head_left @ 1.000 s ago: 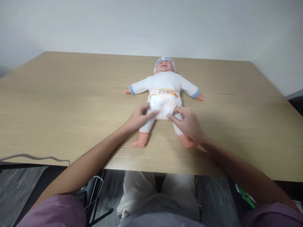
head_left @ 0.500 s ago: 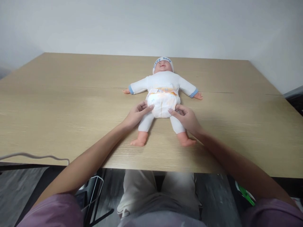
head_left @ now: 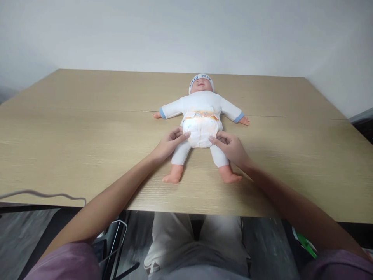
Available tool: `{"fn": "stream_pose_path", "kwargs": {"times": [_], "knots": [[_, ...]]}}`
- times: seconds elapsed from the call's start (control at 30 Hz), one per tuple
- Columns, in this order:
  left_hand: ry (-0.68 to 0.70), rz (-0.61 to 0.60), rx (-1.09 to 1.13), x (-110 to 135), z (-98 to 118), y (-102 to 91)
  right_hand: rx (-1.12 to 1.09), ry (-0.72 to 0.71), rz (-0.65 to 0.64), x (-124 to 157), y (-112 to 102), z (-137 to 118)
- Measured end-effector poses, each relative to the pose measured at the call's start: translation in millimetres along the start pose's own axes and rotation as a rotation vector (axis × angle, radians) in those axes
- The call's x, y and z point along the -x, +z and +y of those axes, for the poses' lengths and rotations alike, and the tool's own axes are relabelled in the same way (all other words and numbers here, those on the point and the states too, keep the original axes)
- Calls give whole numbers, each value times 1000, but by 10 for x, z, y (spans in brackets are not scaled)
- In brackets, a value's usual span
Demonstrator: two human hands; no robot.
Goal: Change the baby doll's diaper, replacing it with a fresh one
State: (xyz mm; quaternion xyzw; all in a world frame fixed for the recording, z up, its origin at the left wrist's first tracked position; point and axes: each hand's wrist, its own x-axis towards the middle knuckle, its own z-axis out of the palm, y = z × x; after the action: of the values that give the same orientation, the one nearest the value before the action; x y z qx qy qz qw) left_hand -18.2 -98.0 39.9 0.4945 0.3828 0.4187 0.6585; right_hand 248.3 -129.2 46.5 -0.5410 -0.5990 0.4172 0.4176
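Observation:
A baby doll (head_left: 201, 99) in a white suit with blue cuffs and a white lettered cap lies on its back, feet toward me. Around its hips is a white diaper (head_left: 200, 134) with an orange printed waistband. My left hand (head_left: 171, 143) pinches the diaper's edge at the leg on the left, thumb on top. At the opposite leg edge my right hand (head_left: 231, 146) does the same, its thumb on the front of the diaper. The curled fingers of both hands are partly hidden under the edges.
The doll lies on a wide wooden table (head_left: 101, 136) with a seam across it. A pale cable (head_left: 43, 193) runs along the near left edge. Behind the table stands a plain wall (head_left: 175, 35). Below the near edge, a green item (head_left: 304, 243) shows at the right.
Both hands keep their grip at the diaper's leg edges. The whole scene sits slightly lower in the picture; the doll's pose looks the same.

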Motion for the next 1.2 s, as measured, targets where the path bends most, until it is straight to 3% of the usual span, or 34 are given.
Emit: {"fn": "stream_pose_path", "kwargs": {"times": [0.4,0.63,0.8,1.2], "knots": [[7,35,-16,2,41,24,227,-120,99,70,-12,-78],[-15,42,-8,12,59,27,-40,-26,42,-18,-18,11],[24,75,-32,7,34,17,-187,45,70,-65,-7,34],[16,83,-50,-21,-9,-19,-247,43,118,-59,45,62]]}}
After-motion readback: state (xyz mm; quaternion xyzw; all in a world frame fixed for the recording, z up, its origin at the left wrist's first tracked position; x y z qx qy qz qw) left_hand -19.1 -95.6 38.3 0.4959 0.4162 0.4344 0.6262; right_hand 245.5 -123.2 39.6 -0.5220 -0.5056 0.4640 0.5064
